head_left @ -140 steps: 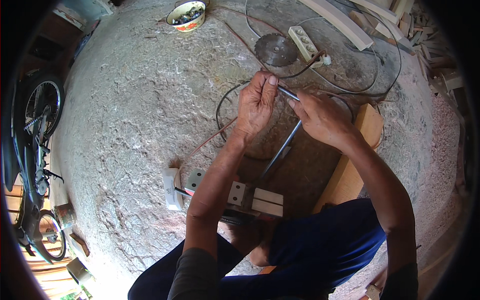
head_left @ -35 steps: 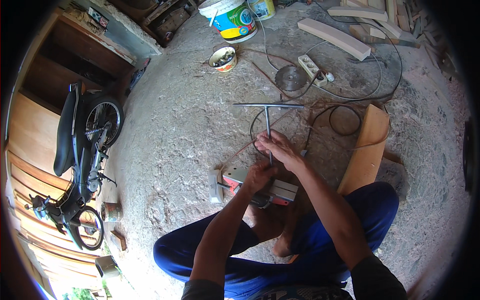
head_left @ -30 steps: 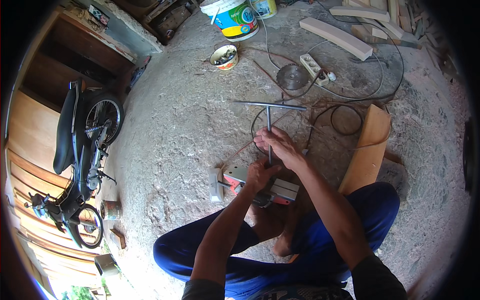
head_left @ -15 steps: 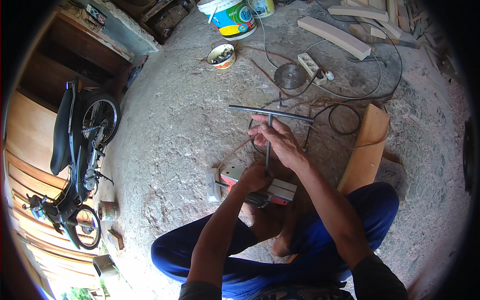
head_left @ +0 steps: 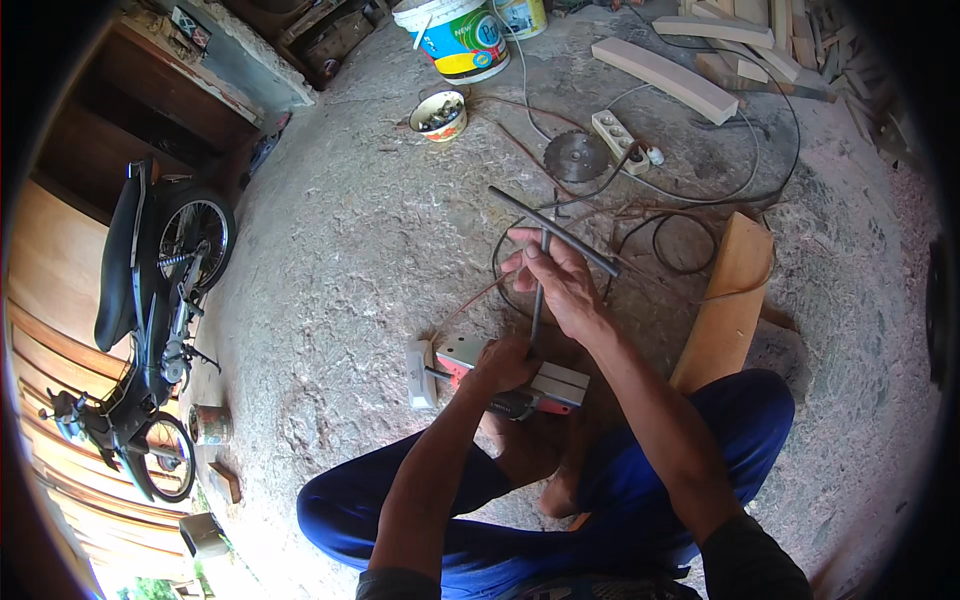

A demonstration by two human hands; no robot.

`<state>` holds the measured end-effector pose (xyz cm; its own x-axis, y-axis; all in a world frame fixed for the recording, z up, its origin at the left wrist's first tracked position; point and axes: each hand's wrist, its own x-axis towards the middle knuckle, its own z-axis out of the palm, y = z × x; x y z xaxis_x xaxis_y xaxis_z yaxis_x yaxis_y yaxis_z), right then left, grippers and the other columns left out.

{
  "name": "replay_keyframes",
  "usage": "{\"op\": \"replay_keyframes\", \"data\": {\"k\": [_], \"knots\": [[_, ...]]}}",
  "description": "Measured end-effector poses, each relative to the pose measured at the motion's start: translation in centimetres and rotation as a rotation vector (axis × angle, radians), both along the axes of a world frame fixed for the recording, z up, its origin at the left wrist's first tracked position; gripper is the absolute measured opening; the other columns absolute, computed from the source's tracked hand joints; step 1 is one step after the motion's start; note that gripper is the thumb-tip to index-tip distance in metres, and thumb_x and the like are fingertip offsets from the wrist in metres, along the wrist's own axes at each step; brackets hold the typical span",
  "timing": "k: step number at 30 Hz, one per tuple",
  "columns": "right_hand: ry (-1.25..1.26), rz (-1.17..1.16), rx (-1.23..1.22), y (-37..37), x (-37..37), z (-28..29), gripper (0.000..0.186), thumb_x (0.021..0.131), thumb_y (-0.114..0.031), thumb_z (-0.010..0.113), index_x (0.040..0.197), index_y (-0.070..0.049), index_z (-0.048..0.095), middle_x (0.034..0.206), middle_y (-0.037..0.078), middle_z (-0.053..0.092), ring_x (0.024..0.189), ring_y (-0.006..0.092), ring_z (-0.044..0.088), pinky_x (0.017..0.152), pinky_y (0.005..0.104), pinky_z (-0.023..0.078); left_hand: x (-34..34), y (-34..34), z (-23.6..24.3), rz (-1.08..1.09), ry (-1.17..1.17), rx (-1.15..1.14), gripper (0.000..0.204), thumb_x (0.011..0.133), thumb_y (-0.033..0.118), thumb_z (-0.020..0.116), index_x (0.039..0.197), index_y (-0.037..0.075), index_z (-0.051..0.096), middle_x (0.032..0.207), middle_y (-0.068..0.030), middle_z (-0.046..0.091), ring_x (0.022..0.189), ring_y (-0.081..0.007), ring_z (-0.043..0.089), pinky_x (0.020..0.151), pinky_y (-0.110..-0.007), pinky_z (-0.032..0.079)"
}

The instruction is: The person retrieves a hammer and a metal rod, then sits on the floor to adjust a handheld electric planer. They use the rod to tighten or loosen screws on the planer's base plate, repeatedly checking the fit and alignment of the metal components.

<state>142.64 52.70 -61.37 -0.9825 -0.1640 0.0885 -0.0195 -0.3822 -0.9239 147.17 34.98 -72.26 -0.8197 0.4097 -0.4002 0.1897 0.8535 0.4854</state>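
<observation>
A dark metal T-handle wrench [head_left: 541, 292] stands with its crossbar up and its shaft running down to an electric planer [head_left: 562, 384]. The planer, red and grey, lies between my feet with its flat metal sole showing. My right hand [head_left: 566, 290] has its thumb and fingers around the upper shaft, just below the crossbar. Lower down, my left hand [head_left: 503, 364] is closed about the shaft's bottom end, over the planer. The wrench's tip is hidden behind that hand.
A wooden board [head_left: 728, 300] lies by my right knee. Ahead are a circular saw blade [head_left: 577, 158], a power strip [head_left: 620, 141], tangled cords, a bowl of small metal parts [head_left: 438, 116] and a paint bucket [head_left: 461, 42]. A motorcycle [head_left: 150, 330] stands at left.
The wrench's crossbar has turned clockwise: its left end has swung away from me and its right end nearer. Both hands keep nearly the same place.
</observation>
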Motion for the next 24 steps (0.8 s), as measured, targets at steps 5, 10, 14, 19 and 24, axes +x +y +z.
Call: {"op": "replay_keyframes", "data": {"k": [5, 10, 14, 19, 24], "knots": [[0.037, -0.050, 0.083, -0.2, 0.3, 1.0, 0.043, 0.110, -0.038, 0.051, 0.136, -0.004, 0.058, 0.094, 0.004, 0.070, 0.072, 0.0049, 0.055, 0.071, 0.0223, 0.048, 0.3, -0.8, -1.1, -0.096, 0.125, 0.046, 0.036, 0.090, 0.032, 0.068, 0.116, 0.007, 0.064, 0.112, -0.0194, 0.067, 0.111, -0.0407, 0.064, 0.093, -0.051, 0.051], [0.044, -0.095, 0.071, 1.3, 0.1, 1.6, 0.039, 0.111, -0.034, 0.050, 0.136, -0.006, 0.059, 0.093, 0.003, 0.068, 0.073, 0.0050, 0.053, 0.070, 0.0220, 0.047, 0.1, 0.9, 0.7, -0.084, 0.043, 0.011, 0.028, 0.093, 0.032, 0.062, 0.113, 0.013, 0.067, 0.117, -0.0166, 0.069, 0.116, -0.0379, 0.063, 0.099, -0.051, 0.049], [0.039, -0.068, 0.117, 1.0, 0.3, 2.2, 0.034, 0.112, -0.028, 0.046, 0.136, -0.008, 0.059, 0.093, 0.003, 0.067, 0.074, 0.0057, 0.052, 0.070, 0.0226, 0.047, -0.1, -0.8, -0.8, -0.118, -0.005, 0.068, 0.028, 0.092, 0.031, 0.065, 0.113, 0.012, 0.065, 0.106, -0.0174, 0.067, 0.110, -0.0373, 0.065, 0.095, -0.048, 0.051], [0.029, -0.059, 0.139, 1.8, 0.2, 1.9, 0.034, 0.112, -0.029, 0.047, 0.136, -0.008, 0.059, 0.093, 0.002, 0.066, 0.072, 0.0050, 0.050, 0.069, 0.0220, 0.046, -0.3, 0.6, -1.4, -0.013, 0.027, 0.019, 0.028, 0.091, 0.030, 0.065, 0.112, 0.011, 0.068, 0.110, -0.0180, 0.070, 0.109, -0.0394, 0.066, 0.094, -0.049, 0.051], [0.034, -0.069, 0.162, 1.5, 0.0, 1.8, 0.032, 0.112, -0.026, 0.046, 0.134, -0.007, 0.059, 0.092, 0.002, 0.066, 0.072, 0.0045, 0.050, 0.069, 0.0216, 0.045, -1.3, -1.2, -1.3, -0.098, -0.115, 0.180, 0.026, 0.092, 0.025, 0.067, 0.110, 0.006, 0.066, 0.109, -0.0180, 0.068, 0.107, -0.0388, 0.064, 0.094, -0.047, 0.051]]}}
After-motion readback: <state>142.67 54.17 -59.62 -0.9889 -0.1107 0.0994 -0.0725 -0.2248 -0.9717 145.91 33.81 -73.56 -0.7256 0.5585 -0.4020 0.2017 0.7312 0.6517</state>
